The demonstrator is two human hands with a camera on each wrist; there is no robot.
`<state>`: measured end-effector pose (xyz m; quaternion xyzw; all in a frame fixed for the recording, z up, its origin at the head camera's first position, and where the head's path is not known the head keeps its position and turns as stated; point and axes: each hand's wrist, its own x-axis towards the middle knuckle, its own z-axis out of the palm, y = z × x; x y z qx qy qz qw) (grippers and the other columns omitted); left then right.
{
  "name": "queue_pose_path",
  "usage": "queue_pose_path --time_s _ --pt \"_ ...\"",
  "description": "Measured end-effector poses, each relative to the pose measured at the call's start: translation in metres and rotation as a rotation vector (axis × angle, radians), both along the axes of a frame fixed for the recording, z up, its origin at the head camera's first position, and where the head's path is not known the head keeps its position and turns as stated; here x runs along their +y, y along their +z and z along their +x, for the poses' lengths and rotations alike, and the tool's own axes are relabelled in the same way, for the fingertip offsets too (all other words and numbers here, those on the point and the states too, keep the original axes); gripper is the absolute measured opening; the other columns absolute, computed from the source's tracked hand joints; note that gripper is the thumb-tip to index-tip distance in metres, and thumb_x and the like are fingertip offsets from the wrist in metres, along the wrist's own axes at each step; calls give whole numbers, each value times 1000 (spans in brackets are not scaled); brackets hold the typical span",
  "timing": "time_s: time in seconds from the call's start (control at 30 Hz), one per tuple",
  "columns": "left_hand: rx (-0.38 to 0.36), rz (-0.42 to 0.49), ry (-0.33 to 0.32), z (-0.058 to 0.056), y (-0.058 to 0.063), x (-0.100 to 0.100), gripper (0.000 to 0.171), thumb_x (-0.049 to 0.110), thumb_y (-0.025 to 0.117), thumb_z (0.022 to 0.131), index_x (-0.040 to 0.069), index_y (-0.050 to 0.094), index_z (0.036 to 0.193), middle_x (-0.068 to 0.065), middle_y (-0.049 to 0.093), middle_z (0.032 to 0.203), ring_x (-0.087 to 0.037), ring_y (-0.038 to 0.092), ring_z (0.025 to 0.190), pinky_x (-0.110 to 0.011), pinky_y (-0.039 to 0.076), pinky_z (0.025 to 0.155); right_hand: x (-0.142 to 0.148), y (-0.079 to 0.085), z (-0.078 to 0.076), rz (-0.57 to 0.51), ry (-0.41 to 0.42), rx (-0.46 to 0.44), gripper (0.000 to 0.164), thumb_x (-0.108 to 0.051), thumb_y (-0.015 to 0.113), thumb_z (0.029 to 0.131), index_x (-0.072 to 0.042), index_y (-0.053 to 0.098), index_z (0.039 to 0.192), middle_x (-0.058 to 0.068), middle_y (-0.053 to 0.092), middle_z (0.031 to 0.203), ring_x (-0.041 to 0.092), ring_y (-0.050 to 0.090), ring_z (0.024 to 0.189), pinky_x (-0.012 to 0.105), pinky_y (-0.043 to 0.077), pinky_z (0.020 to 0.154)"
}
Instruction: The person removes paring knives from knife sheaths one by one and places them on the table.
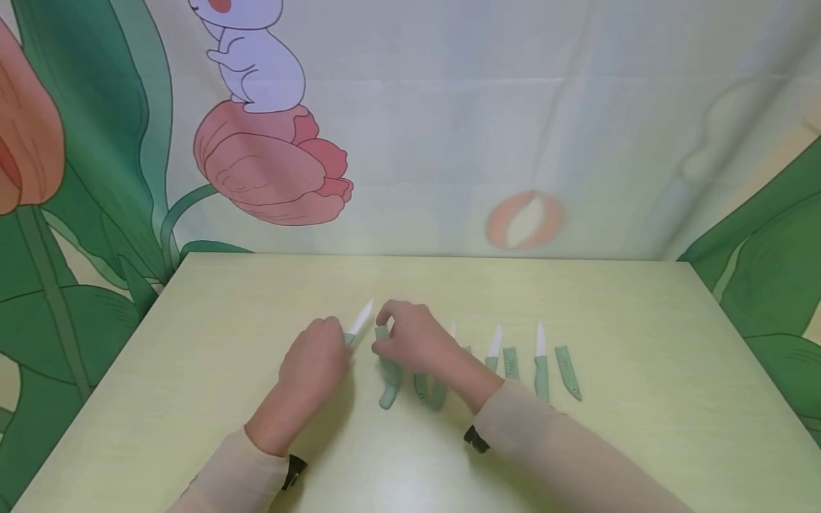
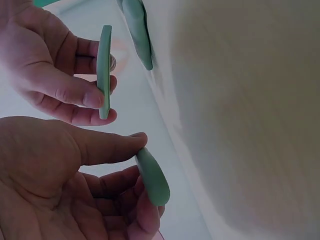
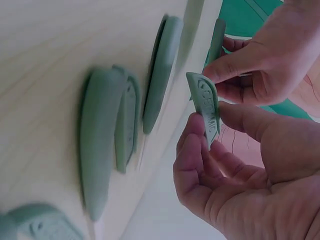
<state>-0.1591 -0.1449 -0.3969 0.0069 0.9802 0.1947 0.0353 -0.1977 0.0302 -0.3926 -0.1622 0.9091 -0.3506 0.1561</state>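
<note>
My left hand [image 1: 314, 367] grips a small knife by its green handle [image 2: 154, 177], and the white blade [image 1: 360, 319] points up and away to the right. Just to the right, my right hand [image 1: 413, 338] pinches a green blade sheath [image 3: 205, 107] between thumb and fingers. Raised lettering shows on its side in the right wrist view. Sheath and knife are apart, both held above the table. Below the right hand lies a green handle [image 1: 388, 393], its upper part hidden by that hand.
On the pale wooden table [image 1: 641, 320], to the right, lie more green-handled knives, such as one with its white blade bare [image 1: 541, 363], and green sheaths, such as the rightmost sheath [image 1: 568, 372]. The right forearm covers some of them. A printed curtain [image 1: 417, 128] hangs behind the table.
</note>
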Motion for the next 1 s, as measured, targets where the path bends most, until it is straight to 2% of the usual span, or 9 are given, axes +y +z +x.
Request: queue_pose_path --time_s 0.1,0.23,0.33,0.43,0.53,0.67,0.83,1.0 --pt "-8 10 0 -1 -2 -1 16 3 70 97 -6 57 94 -13 55 82 -24 53 67 -34 46 54 -9 0 1 22 -26 -10 33 -17 78 95 -5 65 123 3 66 80 14 58 67 31 50 64" --pt "-25 11 -7 -1 -4 -2 17 2 68 98 -7 56 93 -14 55 80 -24 53 65 -34 46 53 -20 -1 4 41 -47 -14 33 -16 78 95 -4 64 123 7 68 96 15 59 72 29 51 65" --pt "-46 20 -10 -1 -5 -2 15 1 63 99 -7 53 93 -14 54 79 -24 52 63 -34 46 52 -27 -2 7 45 -54 -33 35 -13 77 96 -4 63 126 8 68 106 15 60 72 28 52 63" --pt "-57 32 -12 -2 -7 -2 11 -1 58 99 -7 49 95 -15 54 77 -24 52 61 -34 45 51 -33 -3 8 55 -63 -48 41 -12 76 96 -3 59 133 10 67 106 16 59 69 28 51 59" --pt "-77 53 -1 -3 -8 -2 11 -2 54 99 -9 47 101 -17 55 78 -25 54 62 -35 47 51 -38 -5 9 90 -77 -28 50 -12 77 95 -3 54 138 14 64 113 19 59 71 30 51 58" --pt "-101 57 1 -5 -8 -2 22 -1 55 100 -15 45 114 -20 57 83 -28 59 65 -39 51 54 -44 -6 11 166 -87 14 58 -15 80 94 -2 47 140 19 57 123 25 59 77 33 52 59" --pt "-124 27 -21 -6 -8 -2 28 0 55 101 -17 43 121 -20 57 85 -29 60 67 -39 52 56 -49 -9 14 231 -73 12 60 -11 79 94 -4 41 140 20 51 123 26 59 71 34 52 55" --pt "-153 16 -32 -5 -10 -3 16 2 50 104 -11 46 111 -17 56 82 -27 58 64 -36 49 52 -51 -13 16 291 -3 29 45 -5 76 95 -5 47 131 14 54 111 22 56 71 29 50 54"
